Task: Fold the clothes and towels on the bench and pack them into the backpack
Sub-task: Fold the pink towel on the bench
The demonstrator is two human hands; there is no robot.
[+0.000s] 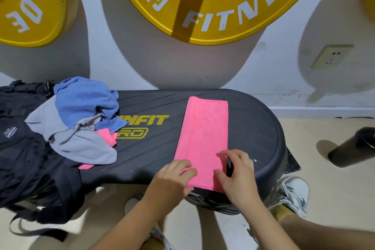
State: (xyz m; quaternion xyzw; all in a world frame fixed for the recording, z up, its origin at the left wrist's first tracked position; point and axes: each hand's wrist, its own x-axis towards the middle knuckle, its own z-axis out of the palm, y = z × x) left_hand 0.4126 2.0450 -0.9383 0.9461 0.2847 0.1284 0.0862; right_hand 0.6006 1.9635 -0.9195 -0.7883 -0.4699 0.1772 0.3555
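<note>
Pink towel (202, 138) lies folded lengthwise on bench (253, 128). Left hand (172, 178) pinches its near corner; right hand (237, 172) grasp unclear. Left of hands, clothes heap (81, 103) remains unfolded, backpack (20, 148) apparently unpacked.

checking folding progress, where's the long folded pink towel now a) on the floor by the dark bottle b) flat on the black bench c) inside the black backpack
B: the long folded pink towel lies flat on the black oval bench, left hand and right hand gripping its near end.
</note>
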